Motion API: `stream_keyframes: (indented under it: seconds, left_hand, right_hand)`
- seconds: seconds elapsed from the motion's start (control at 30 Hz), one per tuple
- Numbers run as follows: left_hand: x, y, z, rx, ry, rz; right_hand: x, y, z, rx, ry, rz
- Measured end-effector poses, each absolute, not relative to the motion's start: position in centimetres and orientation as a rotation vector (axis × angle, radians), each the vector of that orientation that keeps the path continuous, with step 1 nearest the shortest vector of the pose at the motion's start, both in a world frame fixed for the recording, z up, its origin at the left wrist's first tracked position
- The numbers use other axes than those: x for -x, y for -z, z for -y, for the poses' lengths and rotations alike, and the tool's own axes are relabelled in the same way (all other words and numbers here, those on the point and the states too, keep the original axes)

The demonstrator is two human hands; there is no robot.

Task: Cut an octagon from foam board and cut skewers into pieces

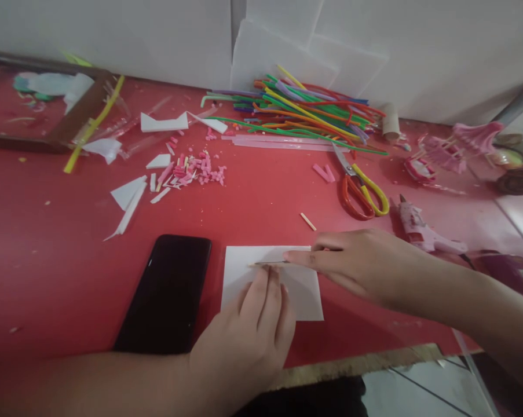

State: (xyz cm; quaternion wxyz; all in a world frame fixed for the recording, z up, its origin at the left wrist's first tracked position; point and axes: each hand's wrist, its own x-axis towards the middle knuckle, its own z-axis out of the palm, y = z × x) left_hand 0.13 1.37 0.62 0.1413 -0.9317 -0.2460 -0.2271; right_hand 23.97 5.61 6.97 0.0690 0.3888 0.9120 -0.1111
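Note:
A square of white paper point(239, 295) lies on the red table in front of me. Fingertips of my left hand point(256, 330) are closed and press a thin pale wooden stick point(253, 265) down on the paper. My right hand point(365, 266) comes in from the right, closed around what looks like a craft knife point(278, 262). Its index finger stretches along the narrow dark blade, which lies along the stick. The knife's handle is hidden in the fist. A short cut piece of stick point(308, 222) rests just beyond the paper.
A black phone point(165, 295) lies left of the paper. Scissors point(359, 188), a pink glue gun point(426, 229) and a pink model point(447, 153) are at right. Colored pipe cleaners point(304, 110) pile up at the back, pink scraps point(200, 168) nearer. The table's edge point(357, 366) is close.

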Motion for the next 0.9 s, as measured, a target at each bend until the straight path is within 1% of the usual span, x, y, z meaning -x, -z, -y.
stream_keyframes:
  seconds: [0.23, 0.5, 0.77, 0.9]
  left_hand:
    - [0.0, -0.9, -1.5, 2.706, 0.648, 0.703]
    - [0.0, -0.6, -1.5, 2.699, 0.663, 0.683]
    - [0.2, -0.6, -1.6, 2.717, 0.609, 0.652]
    - [0.1, -0.5, -1.5, 2.708, 0.646, 0.672]
  right_hand:
    - [-24.2, -6.9, -5.5, -1.182, 0.376, -2.688]
    - [-25.3, -7.1, -5.5, -1.187, 0.533, -2.687]
    - [-26.6, -6.5, -4.9, -1.201, 0.445, -2.757]
    - [-27.1, -6.4, -4.5, -1.206, 0.38, -2.713]
